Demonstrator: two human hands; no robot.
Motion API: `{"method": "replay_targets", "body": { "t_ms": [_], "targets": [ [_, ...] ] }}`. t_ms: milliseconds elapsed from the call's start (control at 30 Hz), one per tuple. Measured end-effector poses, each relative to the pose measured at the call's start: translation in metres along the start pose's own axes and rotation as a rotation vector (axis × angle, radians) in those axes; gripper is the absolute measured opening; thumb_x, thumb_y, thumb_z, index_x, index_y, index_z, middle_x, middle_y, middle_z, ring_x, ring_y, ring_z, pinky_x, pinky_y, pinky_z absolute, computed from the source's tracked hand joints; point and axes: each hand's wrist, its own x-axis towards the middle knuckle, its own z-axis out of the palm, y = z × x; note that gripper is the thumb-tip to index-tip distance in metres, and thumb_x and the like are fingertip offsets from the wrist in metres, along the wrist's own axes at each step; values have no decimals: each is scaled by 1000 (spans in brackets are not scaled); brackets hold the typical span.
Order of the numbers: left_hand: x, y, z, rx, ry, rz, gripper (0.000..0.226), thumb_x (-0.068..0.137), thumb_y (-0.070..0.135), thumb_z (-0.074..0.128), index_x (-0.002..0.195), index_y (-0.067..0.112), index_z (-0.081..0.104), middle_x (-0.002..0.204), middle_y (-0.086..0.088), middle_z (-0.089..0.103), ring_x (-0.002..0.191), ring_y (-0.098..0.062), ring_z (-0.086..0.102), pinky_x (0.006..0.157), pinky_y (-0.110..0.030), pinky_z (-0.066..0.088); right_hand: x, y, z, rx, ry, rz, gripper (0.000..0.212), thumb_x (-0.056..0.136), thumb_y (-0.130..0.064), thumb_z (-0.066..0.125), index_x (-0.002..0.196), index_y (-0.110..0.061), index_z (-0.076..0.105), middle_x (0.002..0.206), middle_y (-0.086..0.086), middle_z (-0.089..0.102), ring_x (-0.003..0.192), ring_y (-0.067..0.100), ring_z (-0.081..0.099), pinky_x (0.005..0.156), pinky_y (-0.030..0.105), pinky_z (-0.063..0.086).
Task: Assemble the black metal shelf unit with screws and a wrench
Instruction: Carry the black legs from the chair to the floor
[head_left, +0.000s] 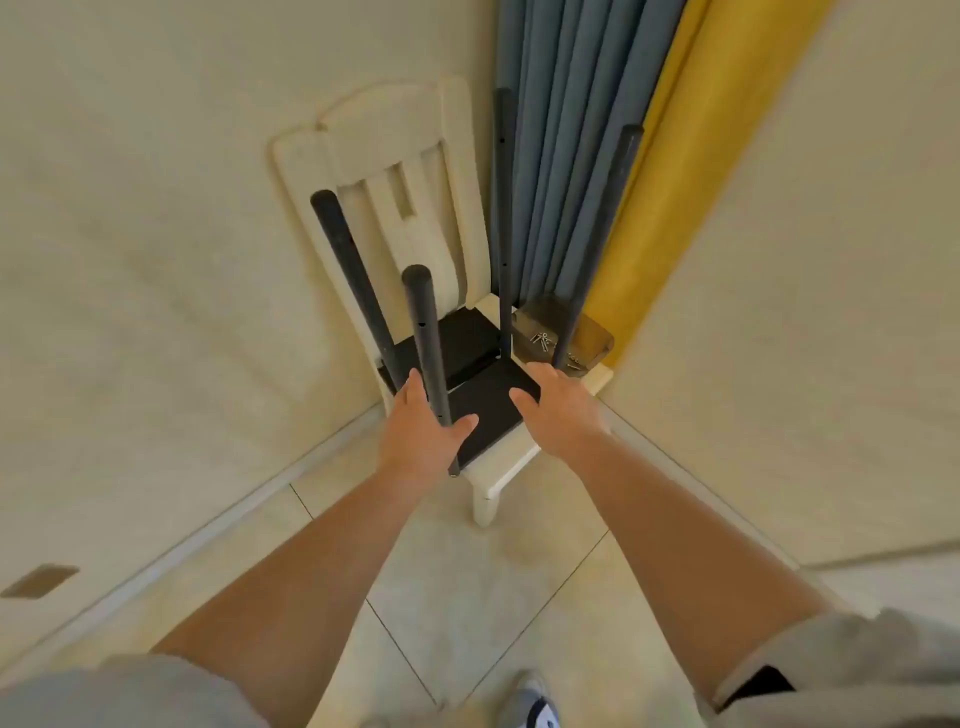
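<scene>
on the chair (498, 483), the shelf unit's (488, 400) posts point up, left hand (421, 431) grip round one.

A cream wooden chair (498, 467) stands on the tiled floor (467, 597) in the corner. On its seat, under the hands, rests the black shelf unit (488, 405) with four poles rising. Just beyond the right hand (558, 408) lies a brown tray (592, 335) holding small screws (543, 340).
</scene>
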Motion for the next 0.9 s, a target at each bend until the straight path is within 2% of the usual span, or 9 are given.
{"method": "replay_targets", "body": {
  "t_ms": [100,200,300,500,567,667,733,833,900],
  "targets": [
    [8,4,13,-88,13,-143,91,86,42,64,152,16,7,155,-7,23,140,-24,27,108,-35,31,23,13,-8,11,-51,56,51,97,-43,43,145,-29,30,147,2,40,128,26,46,91,35,50],
    [20,4,25,-161,27,-225,87,88,40,63,151,15,10,154,-8,26,140,-26,29,107,-36,33,48,21,-11,17,-124,49,51,97,-41,45,144,-28,31,145,3,42,125,26,48,92,38,52],
    [36,3,35,-243,104,-255,79,88,35,63,149,13,18,149,-9,34,134,-27,37,104,-36,37,73,26,-15,24,-121,20,50,98,-39,45,144,-26,32,145,2,43,126,25,47,95,37,48],
    [60,8,56,-355,230,-381,65,88,33,64,141,10,36,137,-10,49,126,-28,48,100,-36,41,109,45,-17,83,-189,62,48,98,-41,44,142,-25,35,139,2,48,121,23,52,86,30,48],
    [67,10,59,-376,271,-450,60,89,34,63,138,10,41,133,-10,53,123,-30,49,99,-38,41,123,55,-21,55,-215,74,45,98,-41,43,139,-24,39,134,4,52,112,22,55,78,28,45],
    [76,15,64,-391,326,-542,49,89,37,61,128,11,49,124,-8,59,116,-31,54,95,-40,43,150,68,-33,-73,-164,118,37,98,-38,43,125,-15,53,113,7,60,90,20,56,70,28,43],
    [78,19,67,-410,384,-581,42,90,37,60,122,11,53,114,-7,62,107,-30,57,89,-38,44,168,74,-45,-16,-114,184,38,96,-36,47,124,-12,52,113,8,59,96,24,58,74,30,46],
    [79,29,68,-481,500,-642,31,92,31,58,117,14,56,97,0,58,86,-23,55,78,-34,46,188,75,-65,189,-65,266,57,93,-34,54,141,-12,33,130,14,52,114,33,54,89,39,49],
    [77,36,67,-526,597,-644,25,91,26,60,114,16,58,95,2,58,84,-20,55,79,-34,48,197,71,-72,300,-43,262,62,93,-31,56,145,-14,27,135,14,49,117,33,52,82,36,48]
  ]
}}
